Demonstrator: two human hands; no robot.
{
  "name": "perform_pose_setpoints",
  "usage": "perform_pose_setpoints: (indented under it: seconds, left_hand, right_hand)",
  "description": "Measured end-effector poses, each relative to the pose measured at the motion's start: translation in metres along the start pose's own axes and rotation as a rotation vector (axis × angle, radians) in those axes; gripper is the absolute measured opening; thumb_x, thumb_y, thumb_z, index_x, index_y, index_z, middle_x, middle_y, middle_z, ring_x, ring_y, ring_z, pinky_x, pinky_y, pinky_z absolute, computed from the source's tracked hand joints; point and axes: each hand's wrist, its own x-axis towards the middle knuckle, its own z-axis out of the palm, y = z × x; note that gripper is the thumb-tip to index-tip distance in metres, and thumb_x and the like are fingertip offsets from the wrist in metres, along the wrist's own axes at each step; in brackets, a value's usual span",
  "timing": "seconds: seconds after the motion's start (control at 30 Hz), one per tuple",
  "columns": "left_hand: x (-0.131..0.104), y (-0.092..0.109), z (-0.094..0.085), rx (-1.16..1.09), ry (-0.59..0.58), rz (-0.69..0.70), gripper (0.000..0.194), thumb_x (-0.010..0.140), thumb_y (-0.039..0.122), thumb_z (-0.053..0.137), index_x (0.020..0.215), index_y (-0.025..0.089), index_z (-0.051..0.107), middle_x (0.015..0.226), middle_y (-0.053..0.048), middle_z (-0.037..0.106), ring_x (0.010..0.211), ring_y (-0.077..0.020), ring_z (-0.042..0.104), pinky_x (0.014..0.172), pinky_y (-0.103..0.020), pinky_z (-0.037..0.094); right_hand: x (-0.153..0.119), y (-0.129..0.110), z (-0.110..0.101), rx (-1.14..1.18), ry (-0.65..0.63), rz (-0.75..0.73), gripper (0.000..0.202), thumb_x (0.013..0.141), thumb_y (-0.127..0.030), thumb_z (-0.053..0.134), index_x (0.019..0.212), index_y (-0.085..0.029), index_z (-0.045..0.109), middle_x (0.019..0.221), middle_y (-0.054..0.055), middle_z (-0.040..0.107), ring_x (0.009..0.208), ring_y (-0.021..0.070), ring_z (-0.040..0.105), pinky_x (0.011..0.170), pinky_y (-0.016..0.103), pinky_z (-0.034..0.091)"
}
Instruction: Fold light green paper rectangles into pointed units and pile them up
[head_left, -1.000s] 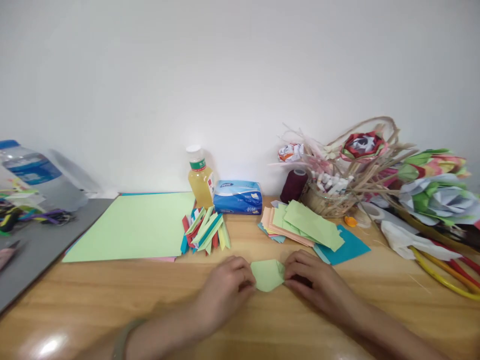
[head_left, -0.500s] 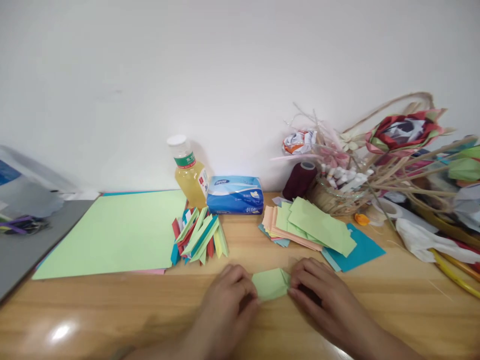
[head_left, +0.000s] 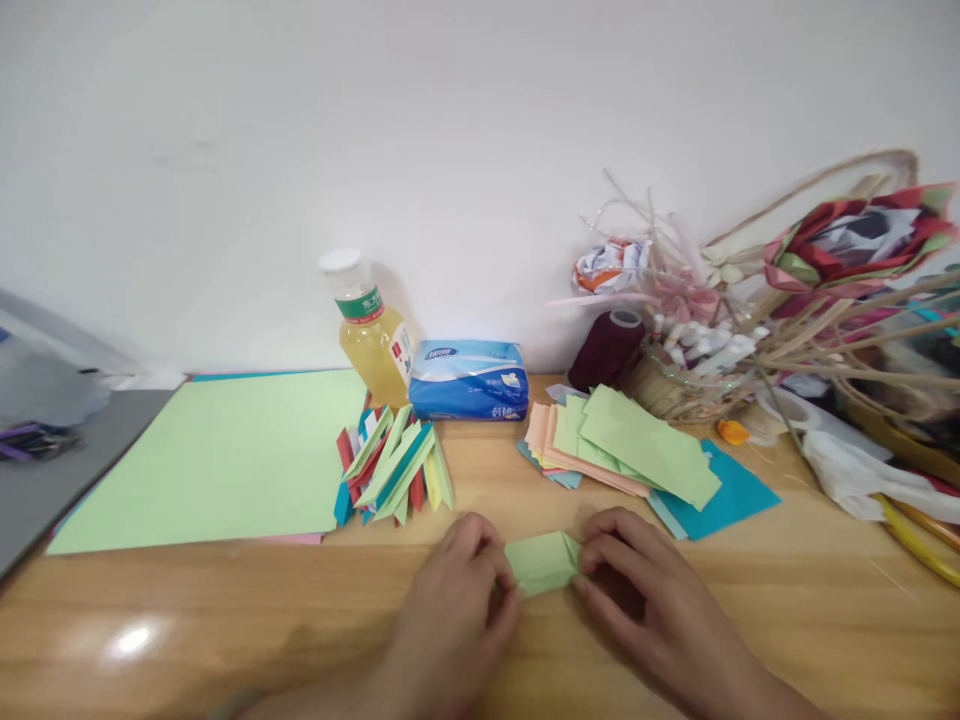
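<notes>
A small light-green piece of paper point(head_left: 541, 563) is held level between my two hands, low over the wooden table. Its right end shows a folded corner. My left hand point(head_left: 465, 580) pinches the left end between thumb and fingers. At the right end, the thumb and fingers of my right hand point(head_left: 637, 575) close on the folded part. My fingers hide both ends of the paper. Just beyond my hands lie a heap of folded coloured paper strips point(head_left: 397, 470) and a fanned stack of green and orange paper rectangles point(head_left: 630, 440).
Large green sheets point(head_left: 217, 460) lie at the left. A bottle of yellow drink point(head_left: 375, 345) and a blue tissue pack point(head_left: 469, 380) stand by the wall. To the right are a dark thread spool point(head_left: 607, 350), a basket point(head_left: 675, 390) of cotton swabs, paper flowers point(head_left: 862, 240) and blue paper point(head_left: 724, 495).
The camera view has shifted slightly. Both hands keep their grip on the green paper, which stays in nearly the same place and shape.
</notes>
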Motion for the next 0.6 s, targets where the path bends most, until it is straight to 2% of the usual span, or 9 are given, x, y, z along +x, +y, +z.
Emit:
perform_pose_setpoints:
  seconds: [0.3,0.6]
  left_hand:
    - [0.0019,0.0004,0.0001,0.062,0.017,0.028,0.009,0.077,0.011,0.046,0.073,0.017,0.051,0.086,-0.004,0.051,0.081,-0.0171,0.051,0.073,-0.031,0.044]
    - [0.0035,0.0024,-0.0009,0.157,0.001,-0.004,0.007,0.073,0.012,0.050,0.070,0.018,0.052,0.086,-0.002,0.052,0.077,-0.0158,0.053,0.066,-0.028,0.043]
  right_hand:
    - [0.0056,-0.0017,0.0028,-0.025,-0.001,0.036,0.012,0.080,-0.017,0.050,0.069,-0.021,0.051,0.083,0.005,0.055,0.077,0.0199,0.054,0.064,0.034,0.046]
    - [0.0086,-0.0042,0.0009,-0.059,-0.022,0.024,0.011,0.079,-0.018,0.049,0.068,-0.022,0.050,0.079,0.005,0.055,0.074,0.0201,0.053,0.062,0.033,0.045]
